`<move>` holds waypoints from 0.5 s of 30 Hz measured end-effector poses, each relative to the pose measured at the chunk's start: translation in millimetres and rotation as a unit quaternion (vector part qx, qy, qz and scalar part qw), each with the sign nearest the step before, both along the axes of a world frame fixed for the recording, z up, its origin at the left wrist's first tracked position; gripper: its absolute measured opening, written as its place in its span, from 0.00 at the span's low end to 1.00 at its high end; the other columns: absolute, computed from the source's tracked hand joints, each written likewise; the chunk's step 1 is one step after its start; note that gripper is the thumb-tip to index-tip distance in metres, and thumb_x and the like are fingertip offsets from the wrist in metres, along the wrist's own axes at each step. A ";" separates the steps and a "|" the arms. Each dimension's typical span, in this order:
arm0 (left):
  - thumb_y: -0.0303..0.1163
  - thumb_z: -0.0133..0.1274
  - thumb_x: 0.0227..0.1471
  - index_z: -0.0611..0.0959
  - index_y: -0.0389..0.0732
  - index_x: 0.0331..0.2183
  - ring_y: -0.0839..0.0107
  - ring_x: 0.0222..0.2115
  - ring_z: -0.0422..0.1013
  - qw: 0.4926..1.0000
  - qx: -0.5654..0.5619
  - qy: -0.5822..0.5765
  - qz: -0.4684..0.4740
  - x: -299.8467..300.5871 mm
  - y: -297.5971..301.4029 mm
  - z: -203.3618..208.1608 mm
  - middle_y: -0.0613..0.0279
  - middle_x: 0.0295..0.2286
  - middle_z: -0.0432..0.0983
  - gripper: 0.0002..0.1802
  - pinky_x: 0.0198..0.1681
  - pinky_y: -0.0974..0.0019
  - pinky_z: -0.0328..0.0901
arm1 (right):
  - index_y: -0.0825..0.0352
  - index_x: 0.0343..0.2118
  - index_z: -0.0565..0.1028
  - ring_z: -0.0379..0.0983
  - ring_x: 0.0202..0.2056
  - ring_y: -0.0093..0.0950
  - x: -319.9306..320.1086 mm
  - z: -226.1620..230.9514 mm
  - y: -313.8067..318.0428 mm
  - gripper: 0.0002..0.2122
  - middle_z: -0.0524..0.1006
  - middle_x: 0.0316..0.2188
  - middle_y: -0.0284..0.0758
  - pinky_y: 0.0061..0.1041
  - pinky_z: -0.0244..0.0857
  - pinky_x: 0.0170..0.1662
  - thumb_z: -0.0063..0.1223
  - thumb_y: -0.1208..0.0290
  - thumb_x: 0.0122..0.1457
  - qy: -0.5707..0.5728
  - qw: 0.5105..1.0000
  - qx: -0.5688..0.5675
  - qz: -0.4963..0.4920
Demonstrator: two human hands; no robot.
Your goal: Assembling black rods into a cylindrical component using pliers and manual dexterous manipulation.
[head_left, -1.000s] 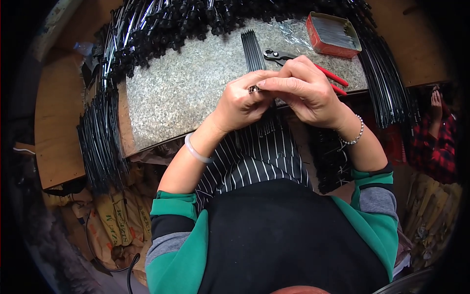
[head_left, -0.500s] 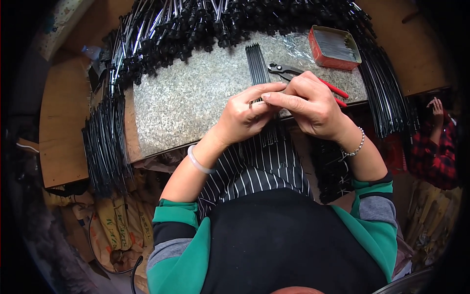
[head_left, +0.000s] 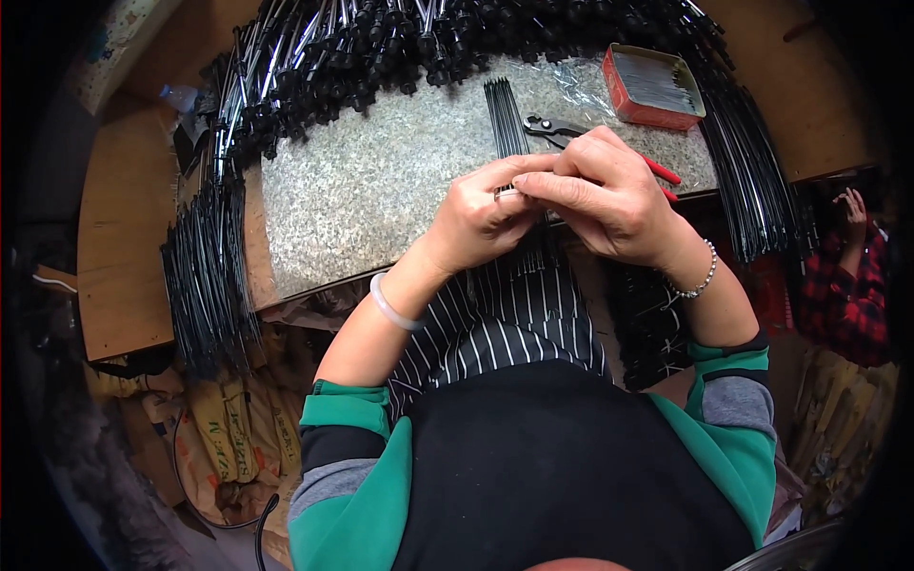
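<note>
Close together over the front edge of the worktop, my left hand (head_left: 476, 221) and my right hand (head_left: 614, 202) meet at the fingertips. Both are closed in a pinch, and my fingers cover whatever they hold. A flat row of thin black rods (head_left: 505, 119), like umbrella ribs, runs from the worktop under my left hand. The rods' lower ends show below it, over my striped apron. Beside my right hand lie pliers (head_left: 552, 127) with dark jaws and red handles, partly hidden by that hand.
Umbrella frames (head_left: 371, 57) with black fittings crowd the back of the speckled worktop (head_left: 352, 190). Dark rod bundles hang over its left (head_left: 205, 276) and right (head_left: 757, 181) sides. A red box (head_left: 657, 116) of thin metal pieces stands at back right. Another person's hand (head_left: 854, 211) shows far right.
The view has shifted slightly. My hands stay together at the fingertips in nearly the same pose, my right fingers moving only a little.
</note>
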State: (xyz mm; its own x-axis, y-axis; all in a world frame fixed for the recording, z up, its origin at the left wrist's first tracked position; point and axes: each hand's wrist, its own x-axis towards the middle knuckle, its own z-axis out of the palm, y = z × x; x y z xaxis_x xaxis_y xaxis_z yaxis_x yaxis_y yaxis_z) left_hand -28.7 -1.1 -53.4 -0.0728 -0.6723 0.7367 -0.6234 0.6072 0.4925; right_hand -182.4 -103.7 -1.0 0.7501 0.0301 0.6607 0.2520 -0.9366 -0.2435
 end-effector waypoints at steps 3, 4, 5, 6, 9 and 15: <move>0.19 0.57 0.36 0.77 0.40 0.29 0.59 0.34 0.74 1.000 0.009 -0.003 0.003 -0.1 1.0 0.1 0.54 0.38 0.75 0.13 0.33 0.65 0.71 | 0.61 0.40 0.74 0.64 0.24 0.26 -0.4 -5.9 -2.2 0.21 0.67 0.23 0.29 0.24 0.56 0.29 0.56 0.79 0.37 0.002 0.999 0.046 0.015; 0.19 0.57 0.35 0.76 0.39 0.29 0.59 0.33 0.74 1.000 0.011 -0.003 0.003 -0.1 1.2 -0.2 0.54 0.38 0.75 0.13 0.32 0.65 0.71 | 0.61 0.40 0.74 0.64 0.24 0.26 0.2 -5.8 -2.1 0.21 0.67 0.23 0.29 0.24 0.56 0.29 0.56 0.79 0.37 0.002 0.999 0.046 0.015; 0.19 0.57 0.35 0.76 0.39 0.29 0.58 0.33 0.74 1.000 0.013 -0.002 0.003 0.0 1.3 -0.4 0.54 0.37 0.75 0.13 0.32 0.65 0.71 | 0.61 0.40 0.74 0.64 0.24 0.26 1.3 -5.6 -1.6 0.21 0.68 0.23 0.29 0.24 0.56 0.29 0.56 0.79 0.37 0.000 0.999 0.049 0.018; 0.19 0.57 0.35 0.76 0.39 0.29 0.58 0.33 0.74 1.000 0.013 -0.003 0.004 0.4 1.5 -0.9 0.54 0.37 0.75 0.13 0.32 0.65 0.71 | 0.61 0.40 0.75 0.64 0.24 0.27 2.6 -5.4 -1.0 0.21 0.68 0.24 0.29 0.24 0.57 0.30 0.56 0.79 0.37 -0.001 0.998 0.051 0.021; 0.17 0.58 0.31 0.78 0.40 0.32 0.56 0.34 0.74 1.000 -0.005 -0.007 0.009 2.1 1.7 -3.8 0.50 0.36 0.75 0.18 0.34 0.63 0.70 | 0.61 0.39 0.75 0.65 0.24 0.27 4.8 -5.4 -0.9 0.20 0.68 0.25 0.30 0.25 0.58 0.30 0.56 0.79 0.38 -0.003 0.998 0.060 0.027; 0.20 0.58 0.33 0.77 0.40 0.33 0.56 0.38 0.72 0.999 0.043 0.004 -0.009 -1.2 2.9 -0.4 0.54 0.37 0.75 0.18 0.37 0.62 0.69 | 0.62 0.37 0.74 0.68 0.27 0.30 10.6 -0.2 11.2 0.15 0.69 0.26 0.33 0.26 0.64 0.30 0.58 0.77 0.42 -0.004 0.988 0.154 0.012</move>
